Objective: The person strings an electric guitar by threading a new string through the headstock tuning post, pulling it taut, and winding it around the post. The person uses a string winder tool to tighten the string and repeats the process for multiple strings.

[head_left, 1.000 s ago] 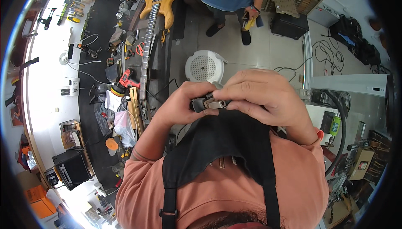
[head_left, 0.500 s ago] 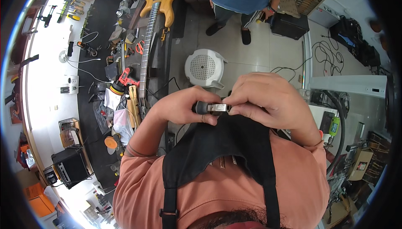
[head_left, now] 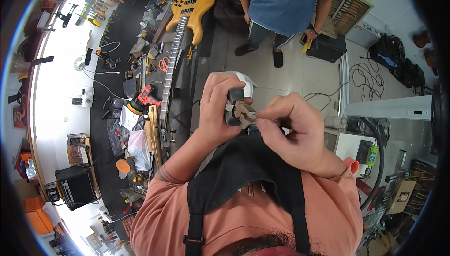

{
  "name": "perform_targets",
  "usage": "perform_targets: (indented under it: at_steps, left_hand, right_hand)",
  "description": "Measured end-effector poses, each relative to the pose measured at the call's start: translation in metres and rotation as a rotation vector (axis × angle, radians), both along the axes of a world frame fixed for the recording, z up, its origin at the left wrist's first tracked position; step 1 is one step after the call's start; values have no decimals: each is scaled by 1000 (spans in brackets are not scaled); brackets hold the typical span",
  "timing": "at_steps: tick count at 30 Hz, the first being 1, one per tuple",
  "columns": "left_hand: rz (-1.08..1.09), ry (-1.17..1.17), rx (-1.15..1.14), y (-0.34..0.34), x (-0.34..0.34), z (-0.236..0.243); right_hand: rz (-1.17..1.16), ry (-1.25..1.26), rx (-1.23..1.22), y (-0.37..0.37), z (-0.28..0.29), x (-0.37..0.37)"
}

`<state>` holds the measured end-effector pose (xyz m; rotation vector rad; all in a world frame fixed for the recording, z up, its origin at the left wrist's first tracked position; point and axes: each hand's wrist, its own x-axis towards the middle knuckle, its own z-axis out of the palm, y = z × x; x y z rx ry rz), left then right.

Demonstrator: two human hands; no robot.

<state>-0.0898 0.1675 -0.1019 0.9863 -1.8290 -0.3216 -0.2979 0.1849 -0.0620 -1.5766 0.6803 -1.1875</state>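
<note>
A pair of pliers [head_left: 241,109] with dark handles is in the air in front of the chest, above the black apron [head_left: 248,162]. The left hand [head_left: 218,103] has its grip closed around the handles, which stand apart from each other. The right hand [head_left: 297,132] brings thumb and forefinger close together at the end of the metal head; I cannot tell whether this grip holds the tip itself, or some small piece there. The work at the metal head seems to be under way, in my judgement. No finished result can be seen, and how much is left I cannot judge.

Just beyond the hands is a white stool [head_left: 247,81], partly covered by them. To the left, on the bench [head_left: 101,127], lie a yellow-brown bass guitar [head_left: 196,14], red scissors [head_left: 163,64] and a red power tool [head_left: 147,96]. Further ahead stands another person [head_left: 283,10] in a blue shirt.
</note>
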Motion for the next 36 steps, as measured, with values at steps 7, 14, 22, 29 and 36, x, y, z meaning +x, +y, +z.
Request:
perform_targets:
  at_steps: [7,14,22,29,36]
  left_hand:
    - [13,19,-47,0,-1,-2]
    - [14,-2,-57,2,-3,-3]
    - [46,-27,-76,3,-6,1]
    - [29,-52,-51,5,-7,3]
    - [-19,-42,-31,7,-8,3]
  right_hand:
    - [-109,-48,-240,0,0,12]
    - [-128,-25,-269,1,4,10]
    - [-45,-23,-163,3,4,3]
    - [34,-18,-150,3,6,-3]
    - [30,-29,-187,4,8,-2]
